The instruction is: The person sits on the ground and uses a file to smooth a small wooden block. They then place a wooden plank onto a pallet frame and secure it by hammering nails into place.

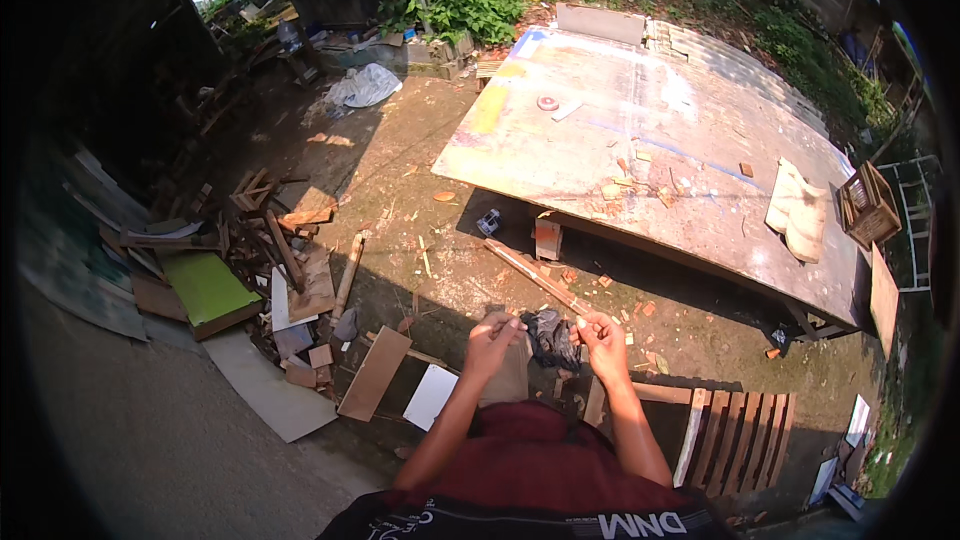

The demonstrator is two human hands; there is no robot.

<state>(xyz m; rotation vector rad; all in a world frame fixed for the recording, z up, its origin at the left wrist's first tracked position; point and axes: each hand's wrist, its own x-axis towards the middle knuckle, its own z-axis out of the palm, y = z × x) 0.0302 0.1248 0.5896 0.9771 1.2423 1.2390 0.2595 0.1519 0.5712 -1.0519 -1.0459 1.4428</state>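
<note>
In front of my body both hands are raised, a short gap between them. The fingers of my left hand (492,342) are pinched together. My right hand (604,344) is likewise closed, thumb against fingers; whatever either hand holds is too small to make out. Between and beyond them shows a crumpled black plastic bag (550,338), seemingly on the ground. A long wooden stick (535,274) lies on the ground beyond, its near end appearing beside my right fingertips. Below my left hand, near my forearm, are a white board (431,396) and a brown board (374,373).
A large paint-stained table (600,140) stands ahead, carrying a cloth (797,210), a crate (866,204) and scraps. Scrap wood (285,250) and a green board (208,290) are heaped at left. A slatted wooden pallet (737,440) lies at lower right.
</note>
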